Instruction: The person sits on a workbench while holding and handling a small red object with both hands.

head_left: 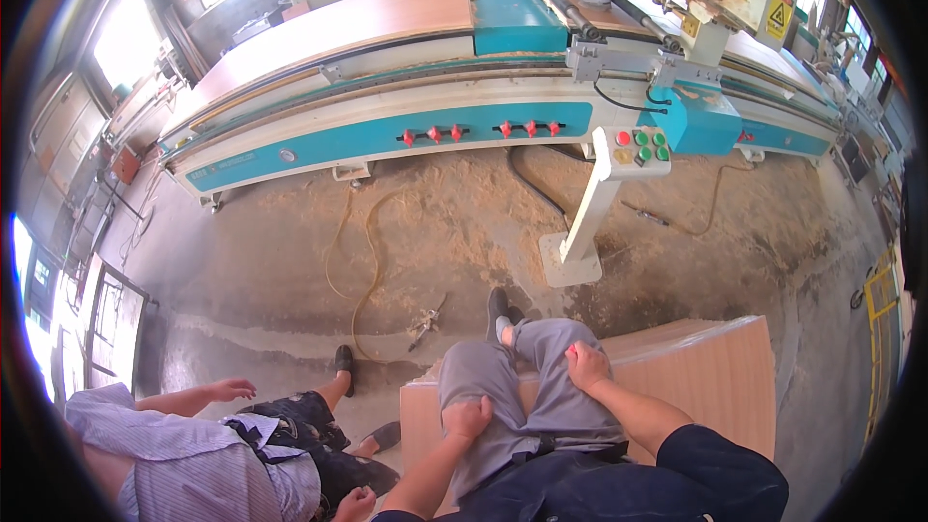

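Note:
I am seated on a stack of wood-grain panels (696, 377) with clear film along its far edge. My left hand (466, 418) rests on the left thigh of my grey trousers (475, 377), its fingers curled in. On the other thigh lies my right hand (589, 368), closed around a small red thing (572, 351) that is mostly hidden by the fingers. Past my feet stands a white control pedestal (586, 217) with red and green push buttons. Behind it runs a long teal-and-white CNC router (377, 127) bearing a wood-grain sheet (391, 14).
To my left is another person in a striped shirt (210, 464). An air blow gun (428, 322) and a yellowish hose (371, 246) lie on the concrete floor. Sawdust (464, 196) covers the floor by the machine. A yellow metal frame (879, 326) stands far right.

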The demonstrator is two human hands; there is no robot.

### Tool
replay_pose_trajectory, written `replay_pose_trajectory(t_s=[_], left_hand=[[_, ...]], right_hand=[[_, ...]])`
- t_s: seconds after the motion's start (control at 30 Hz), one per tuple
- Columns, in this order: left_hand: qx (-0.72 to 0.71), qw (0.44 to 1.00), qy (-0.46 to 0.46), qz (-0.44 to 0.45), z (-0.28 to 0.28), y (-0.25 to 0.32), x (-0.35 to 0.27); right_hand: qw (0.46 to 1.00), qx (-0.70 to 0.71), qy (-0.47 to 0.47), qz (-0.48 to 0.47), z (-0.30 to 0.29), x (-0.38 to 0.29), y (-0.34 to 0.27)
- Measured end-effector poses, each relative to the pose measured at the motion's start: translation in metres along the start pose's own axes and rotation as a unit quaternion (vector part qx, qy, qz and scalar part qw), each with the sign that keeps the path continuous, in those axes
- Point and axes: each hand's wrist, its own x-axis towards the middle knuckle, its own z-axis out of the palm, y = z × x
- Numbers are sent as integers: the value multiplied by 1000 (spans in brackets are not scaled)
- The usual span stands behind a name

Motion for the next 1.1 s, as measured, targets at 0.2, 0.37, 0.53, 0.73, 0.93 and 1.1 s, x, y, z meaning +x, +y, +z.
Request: replay_pose_trajectory(t_s=[0.2, 0.37, 0.53, 0.73, 0.93, 1.1], left_hand=[[-11, 1000, 0, 0, 0, 0, 1], [10, 999, -35, -12, -9, 5, 3], [25, 999, -47, -9, -10, 5, 3], [17, 1000, -22, -3, -2, 1, 1], [19, 1000, -18, -3, 3, -3, 1], [18, 999, -32, -12, 2, -3, 2]], right_hand=[[1000, 2, 0, 8, 1, 0, 1], [1000, 4, 3, 10, -1, 1, 0], [1000, 3, 7, 6, 0, 1, 0], [1000, 1, 5, 13, 1, -1, 0], [1000, 2, 6, 11, 3, 0, 2], [1000, 11, 9, 10, 3, 0, 2]])
